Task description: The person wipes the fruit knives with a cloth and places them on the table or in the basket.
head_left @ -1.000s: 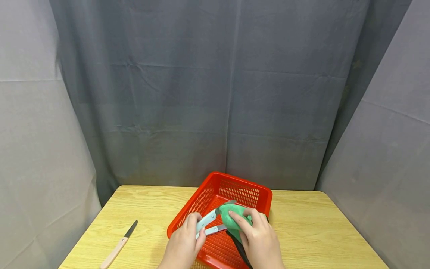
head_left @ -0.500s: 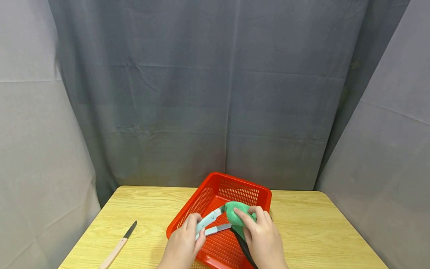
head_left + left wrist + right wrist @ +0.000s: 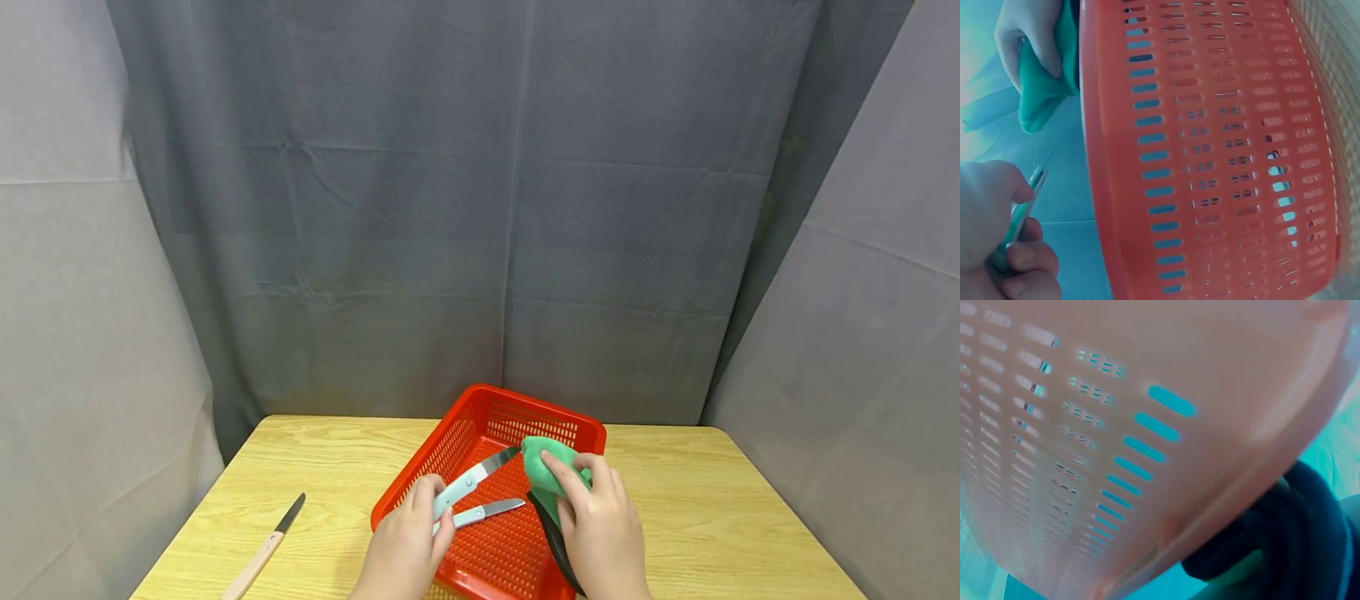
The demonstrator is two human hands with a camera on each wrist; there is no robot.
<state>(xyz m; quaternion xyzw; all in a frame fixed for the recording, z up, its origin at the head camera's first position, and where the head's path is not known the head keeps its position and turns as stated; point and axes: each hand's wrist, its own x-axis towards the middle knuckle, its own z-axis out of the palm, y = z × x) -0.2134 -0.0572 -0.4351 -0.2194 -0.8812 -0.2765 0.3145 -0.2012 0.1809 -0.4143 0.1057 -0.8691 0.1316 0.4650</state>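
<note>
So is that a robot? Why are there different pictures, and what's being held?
No robot: the grips here are a person's bare hands. The widest picture comes from a camera worn on the head, looking forward and down. The two close-ups come from cameras on the left and right wrists, and the red basket fills most of each. The left grip holds a blue-handled knife, and the right grip holds a green cloth. A second knife like it shows just below; it seems to lie in the basket. On the wooden table, off to the left, lies a beige-handled knife.
</note>
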